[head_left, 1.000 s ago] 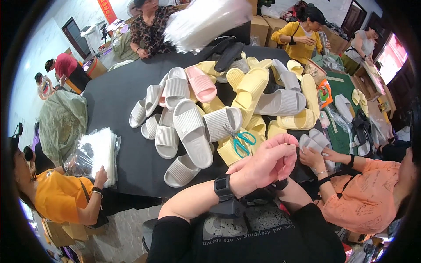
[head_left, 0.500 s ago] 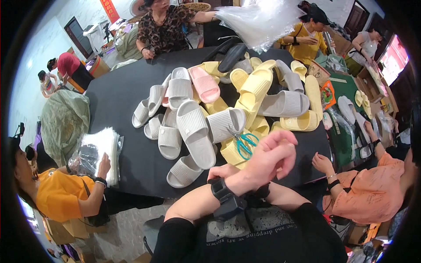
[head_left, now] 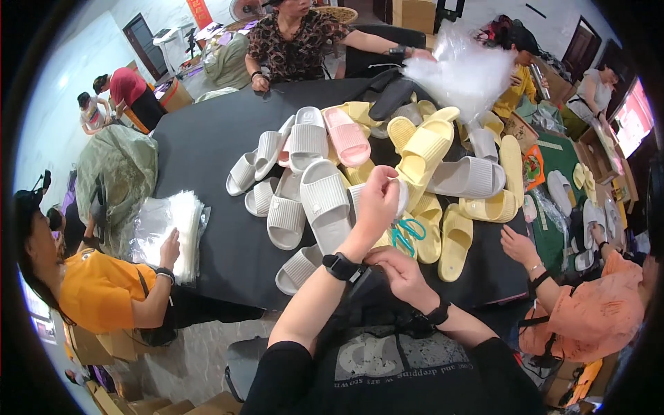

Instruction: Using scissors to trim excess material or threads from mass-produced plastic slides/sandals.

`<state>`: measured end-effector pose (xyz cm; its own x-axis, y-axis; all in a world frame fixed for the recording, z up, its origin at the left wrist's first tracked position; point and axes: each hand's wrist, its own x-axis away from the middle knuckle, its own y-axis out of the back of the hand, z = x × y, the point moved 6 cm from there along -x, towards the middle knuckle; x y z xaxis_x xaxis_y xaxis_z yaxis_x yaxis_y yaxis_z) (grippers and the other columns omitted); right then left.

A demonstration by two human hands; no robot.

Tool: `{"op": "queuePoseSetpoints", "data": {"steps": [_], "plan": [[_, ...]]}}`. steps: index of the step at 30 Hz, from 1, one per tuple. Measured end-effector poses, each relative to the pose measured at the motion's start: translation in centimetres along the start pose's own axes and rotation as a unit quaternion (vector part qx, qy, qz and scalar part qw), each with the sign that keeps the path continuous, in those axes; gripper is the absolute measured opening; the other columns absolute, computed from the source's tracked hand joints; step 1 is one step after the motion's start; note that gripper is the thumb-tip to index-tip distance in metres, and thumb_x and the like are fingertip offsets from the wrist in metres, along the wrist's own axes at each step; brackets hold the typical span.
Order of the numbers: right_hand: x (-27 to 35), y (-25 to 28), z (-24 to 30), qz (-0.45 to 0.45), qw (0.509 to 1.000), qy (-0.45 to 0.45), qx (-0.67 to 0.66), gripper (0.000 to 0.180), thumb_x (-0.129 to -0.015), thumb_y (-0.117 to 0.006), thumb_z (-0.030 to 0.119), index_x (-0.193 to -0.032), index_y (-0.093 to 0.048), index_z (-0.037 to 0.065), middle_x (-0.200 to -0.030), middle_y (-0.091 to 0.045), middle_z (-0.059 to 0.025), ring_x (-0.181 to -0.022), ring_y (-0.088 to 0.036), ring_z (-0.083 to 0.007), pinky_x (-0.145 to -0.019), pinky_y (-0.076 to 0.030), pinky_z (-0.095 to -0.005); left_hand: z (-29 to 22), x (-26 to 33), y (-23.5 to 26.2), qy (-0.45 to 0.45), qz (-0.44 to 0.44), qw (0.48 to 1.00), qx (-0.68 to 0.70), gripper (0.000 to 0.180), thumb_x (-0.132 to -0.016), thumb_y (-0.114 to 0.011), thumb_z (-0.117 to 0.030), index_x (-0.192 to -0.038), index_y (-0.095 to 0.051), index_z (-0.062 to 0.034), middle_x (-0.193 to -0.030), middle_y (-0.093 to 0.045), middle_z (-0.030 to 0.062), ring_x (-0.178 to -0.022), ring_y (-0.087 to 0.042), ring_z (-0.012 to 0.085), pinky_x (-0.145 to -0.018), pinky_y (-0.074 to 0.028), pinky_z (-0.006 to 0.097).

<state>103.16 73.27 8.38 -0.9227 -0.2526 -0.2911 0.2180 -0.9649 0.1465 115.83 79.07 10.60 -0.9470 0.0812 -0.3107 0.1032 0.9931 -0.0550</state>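
Here's the table [head_left: 207, 159], dressed in a smooth black cover, and what a heap it carries! Grey slippers [head_left: 324, 197] crowd the middle, a pink slipper [head_left: 347, 135] pops up behind them, yellow slippers [head_left: 456, 242] spread towards the right edge, and black footwear [head_left: 392, 102] sits by the far edge. Over at the near-left corner: a stack of clear bags [head_left: 183, 238], lying flat!

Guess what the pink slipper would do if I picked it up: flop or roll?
The pink slipper probably wouldn't flop much, since its wide strap stands up in an arch by itself. It likely wouldn't roll, because its footbed looks broad and flat. Pushed sideways, it might bump the grey slipper close beside it.
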Motion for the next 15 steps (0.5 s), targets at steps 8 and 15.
{"op": "queuePoseSetpoints", "data": {"steps": [8, 15], "plan": [[-0.5, -1.0, -0.3, 0.066, 0.983, -0.11, -0.134, 0.031, -0.086, -0.063, 0.017, -0.108, -0.054, -0.001, -0.104, -0.057, -0.0034, -0.098, -0.05, -0.0093, -0.086, -0.04, -0.0239, 0.7, -0.3, 0.3, -0.037, -0.011, 0.99, -0.136, 0.011, -0.081, -0.052, -0.005, -0.091, -0.054, -0.0017, -0.06, -0.055, 0.0152, -0.053, -0.055, 0.0238, -0.052, -0.043, 0.034], [-0.1, -2.0, -1.1, 0.076, 0.981, -0.108, -0.139, 0.032, -0.08, -0.068, 0.011, -0.107, -0.057, -0.001, -0.1, -0.059, -0.0047, -0.09, -0.055, -0.0113, -0.082, -0.045, -0.0254, 2.1, 0.0, 1.1, -0.011, -0.036, 0.984, -0.172, 0.012, -0.08, -0.053, -0.007, -0.091, -0.055, -0.0018, -0.062, -0.057, 0.0167, -0.055, -0.058, 0.0287, -0.054, -0.044, 0.038]]}}
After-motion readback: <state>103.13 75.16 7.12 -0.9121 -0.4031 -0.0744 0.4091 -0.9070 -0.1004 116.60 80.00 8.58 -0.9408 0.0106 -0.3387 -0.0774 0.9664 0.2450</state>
